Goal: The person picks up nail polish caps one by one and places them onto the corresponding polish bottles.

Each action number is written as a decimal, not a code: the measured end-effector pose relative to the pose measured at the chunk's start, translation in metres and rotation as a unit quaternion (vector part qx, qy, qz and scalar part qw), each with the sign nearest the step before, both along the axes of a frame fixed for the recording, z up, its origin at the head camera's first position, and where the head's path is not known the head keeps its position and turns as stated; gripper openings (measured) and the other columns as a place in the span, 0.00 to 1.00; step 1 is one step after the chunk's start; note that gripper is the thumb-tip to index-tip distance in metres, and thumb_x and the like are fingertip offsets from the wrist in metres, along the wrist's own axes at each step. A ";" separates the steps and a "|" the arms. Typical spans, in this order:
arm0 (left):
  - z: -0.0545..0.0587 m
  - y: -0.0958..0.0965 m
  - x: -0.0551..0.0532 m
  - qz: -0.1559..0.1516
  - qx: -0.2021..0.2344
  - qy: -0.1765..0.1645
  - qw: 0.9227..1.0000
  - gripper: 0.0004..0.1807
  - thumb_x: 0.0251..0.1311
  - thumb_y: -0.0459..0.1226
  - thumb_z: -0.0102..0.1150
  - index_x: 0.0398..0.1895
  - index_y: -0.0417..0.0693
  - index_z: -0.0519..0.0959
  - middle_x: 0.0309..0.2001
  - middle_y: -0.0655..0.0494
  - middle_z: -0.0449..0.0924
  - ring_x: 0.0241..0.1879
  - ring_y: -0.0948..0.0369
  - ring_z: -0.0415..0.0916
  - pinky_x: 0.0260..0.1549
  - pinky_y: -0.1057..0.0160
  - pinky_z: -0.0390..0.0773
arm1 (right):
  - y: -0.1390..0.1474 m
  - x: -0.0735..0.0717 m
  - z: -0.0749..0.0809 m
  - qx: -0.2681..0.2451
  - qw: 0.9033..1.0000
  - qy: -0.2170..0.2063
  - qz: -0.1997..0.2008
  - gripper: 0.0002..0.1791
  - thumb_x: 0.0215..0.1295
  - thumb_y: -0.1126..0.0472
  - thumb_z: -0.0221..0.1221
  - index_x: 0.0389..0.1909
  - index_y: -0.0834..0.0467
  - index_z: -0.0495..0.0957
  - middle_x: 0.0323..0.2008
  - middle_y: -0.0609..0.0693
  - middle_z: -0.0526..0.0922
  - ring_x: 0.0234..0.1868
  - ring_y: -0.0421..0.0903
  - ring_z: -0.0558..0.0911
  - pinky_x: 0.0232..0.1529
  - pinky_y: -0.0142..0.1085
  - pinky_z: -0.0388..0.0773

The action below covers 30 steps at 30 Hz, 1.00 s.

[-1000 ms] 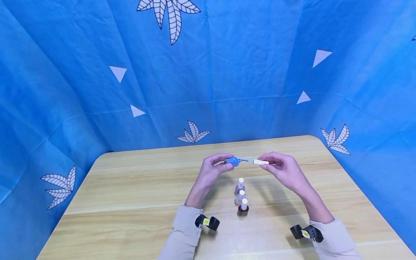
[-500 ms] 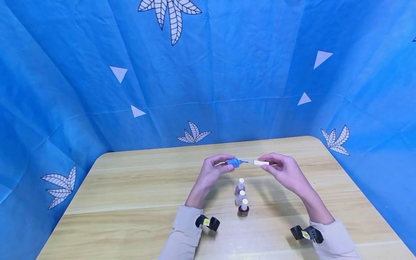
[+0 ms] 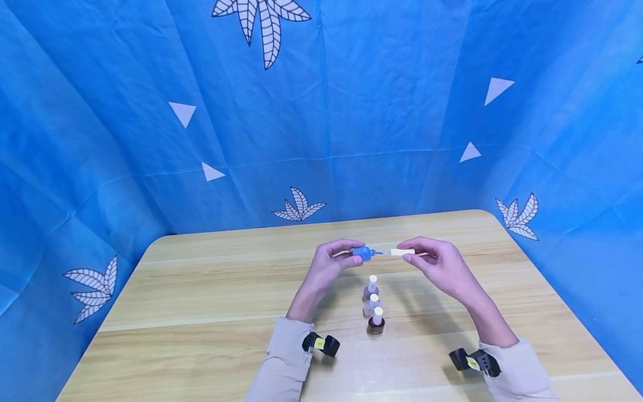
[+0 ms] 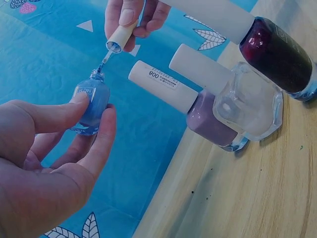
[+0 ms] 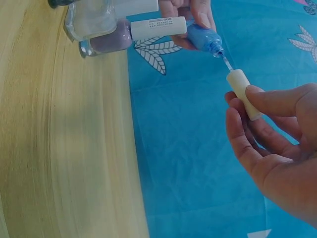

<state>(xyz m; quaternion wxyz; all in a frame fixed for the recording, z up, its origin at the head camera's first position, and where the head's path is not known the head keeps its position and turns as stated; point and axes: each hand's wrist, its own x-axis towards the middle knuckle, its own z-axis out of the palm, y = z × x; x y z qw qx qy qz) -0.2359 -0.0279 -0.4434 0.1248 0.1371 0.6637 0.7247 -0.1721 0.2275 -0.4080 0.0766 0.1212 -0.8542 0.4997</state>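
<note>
My left hand pinches a small blue nail polish bottle between thumb and fingers, its neck tipped toward the right hand. Facing it, my right hand pinches the white brush cap. The brush stem spans the short gap between cap and bottle, its tip at the blue-smeared neck. Both hands are raised over the table. Just below them stand three capped bottles in a row: a mauve one, a clear one and a dark red one.
The wooden table reaches back to a blue curtain with leaf and triangle prints. Black straps with camera mounts sit at both wrists, over light sleeves.
The blue bottle has shifted slightly to the right, and the brush cap has edged very slightly left. Both hands keep their pinch; the three standing bottles stay put.
</note>
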 end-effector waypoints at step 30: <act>-0.001 0.001 0.002 -0.018 0.002 -0.005 1.000 0.19 0.59 0.25 0.69 0.54 0.41 0.85 0.55 0.46 0.83 0.51 0.52 0.84 0.54 0.59 0.84 | -0.003 0.001 0.000 -0.004 1.000 0.011 -0.028 0.13 0.72 0.60 0.65 0.51 0.63 0.84 0.40 0.55 0.88 0.38 0.42 0.87 0.42 0.33 0.87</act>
